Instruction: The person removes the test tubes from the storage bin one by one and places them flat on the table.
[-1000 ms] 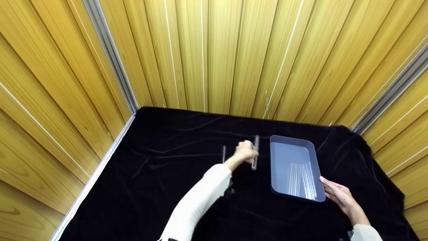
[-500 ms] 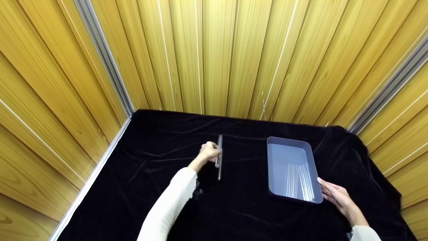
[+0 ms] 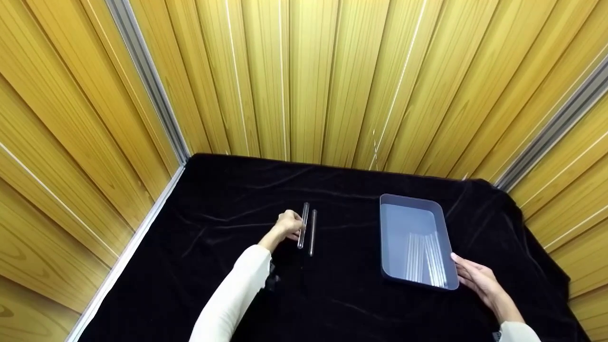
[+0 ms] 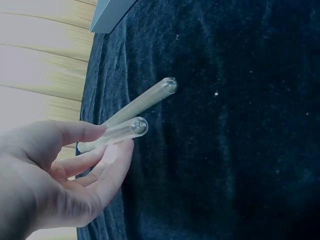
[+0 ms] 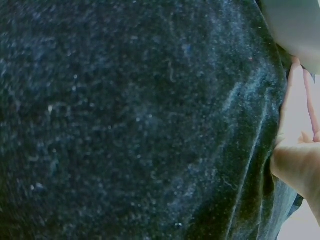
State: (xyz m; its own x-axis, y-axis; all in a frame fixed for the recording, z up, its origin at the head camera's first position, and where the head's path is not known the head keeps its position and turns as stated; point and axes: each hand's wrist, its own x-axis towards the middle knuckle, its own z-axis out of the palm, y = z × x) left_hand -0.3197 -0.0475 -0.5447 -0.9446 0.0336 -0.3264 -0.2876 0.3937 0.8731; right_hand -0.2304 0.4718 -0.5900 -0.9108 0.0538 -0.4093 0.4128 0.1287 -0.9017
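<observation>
Black velvet cloth (image 3: 228,266) is spread over the work surface, which is enclosed by yellow wood-panelled walls (image 3: 308,80). A clear glass tube (image 3: 302,225) is pinched between the thumb and curled fingers (image 4: 107,162) of the left hand (image 3: 287,224); in the left wrist view its rounded end is seen projecting past the fingertips. A second tube (image 3: 312,232) is laid on the cloth just beside the first, to its right and roughly parallel to it. The right hand (image 3: 477,278) is rested against the near right corner of a grey tray (image 3: 387,213), with the fingers extended along the rim and nothing enclosed by them. More tubes (image 3: 425,259) are seen lying lengthwise inside the tray, gathered toward its near right side. Both wrists are covered by white sleeves (image 3: 232,299). Well apart from the tray, the held tube is kept left of centre on the cloth.
</observation>
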